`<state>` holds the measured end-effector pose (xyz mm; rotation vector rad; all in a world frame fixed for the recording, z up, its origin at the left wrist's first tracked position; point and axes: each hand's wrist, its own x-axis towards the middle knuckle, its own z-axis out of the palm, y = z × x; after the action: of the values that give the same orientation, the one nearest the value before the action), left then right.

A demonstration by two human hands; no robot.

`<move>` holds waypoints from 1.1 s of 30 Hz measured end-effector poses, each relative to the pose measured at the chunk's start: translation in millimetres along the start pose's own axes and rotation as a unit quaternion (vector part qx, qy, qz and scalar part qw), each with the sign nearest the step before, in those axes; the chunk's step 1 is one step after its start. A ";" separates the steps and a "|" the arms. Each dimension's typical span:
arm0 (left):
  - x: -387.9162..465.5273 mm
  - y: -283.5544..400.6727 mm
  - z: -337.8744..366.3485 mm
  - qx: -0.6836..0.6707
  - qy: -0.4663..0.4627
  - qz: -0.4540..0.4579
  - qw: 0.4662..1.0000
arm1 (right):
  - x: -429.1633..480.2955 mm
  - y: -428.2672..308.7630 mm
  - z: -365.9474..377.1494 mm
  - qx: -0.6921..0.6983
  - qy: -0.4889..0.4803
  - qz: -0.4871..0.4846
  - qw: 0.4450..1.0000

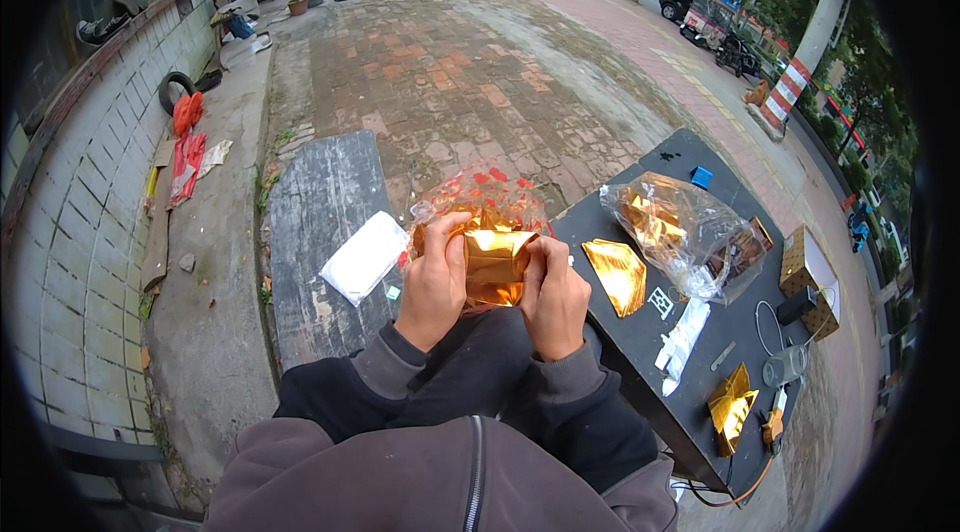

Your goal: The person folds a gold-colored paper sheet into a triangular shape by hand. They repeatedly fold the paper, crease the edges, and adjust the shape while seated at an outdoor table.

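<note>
My left hand (435,288) and my right hand (553,292) hold a piece of shiny gold foil paper (495,262) between them, fingers and thumbs pinching its two sides. The piece is partly folded, with a flat band across its front. Behind and under it lies a clear plastic bag with red marks (480,190), which is partly hidden by the foil and my hands. To the right, a fanned stack of gold foil sheets (616,278) rests on the black table (600,228). A folded gold foil shape (731,408) stands near the table's right corner.
A white packet (365,258) lies on the worn board (322,194) at left. The table also bears a clear plastic bag (686,232) with gold foil, a glass jar (784,367), a knife-like tool (722,356) and a patterned box (810,280). Two people stand far ahead.
</note>
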<state>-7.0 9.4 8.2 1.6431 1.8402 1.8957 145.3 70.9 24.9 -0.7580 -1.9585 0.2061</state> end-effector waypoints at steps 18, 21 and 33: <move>14.4 -15.9 -33.8 -0.196 -0.242 -0.081 0.947 | 9.4 50.0 -2.5 0.273 -0.088 0.294 0.912; 13.8 -13.2 -34.9 -0.216 -0.247 -0.115 0.938 | 10.0 46.3 -5.8 0.266 -0.070 0.279 0.920; 14.3 -9.8 -21.1 -0.154 -0.091 -0.041 0.983 | 6.9 20.3 -7.9 0.121 0.002 0.159 0.980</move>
<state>-33.2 6.7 15.4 1.5527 1.4397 1.8157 158.4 89.6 24.9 -0.9040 -1.7599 0.6226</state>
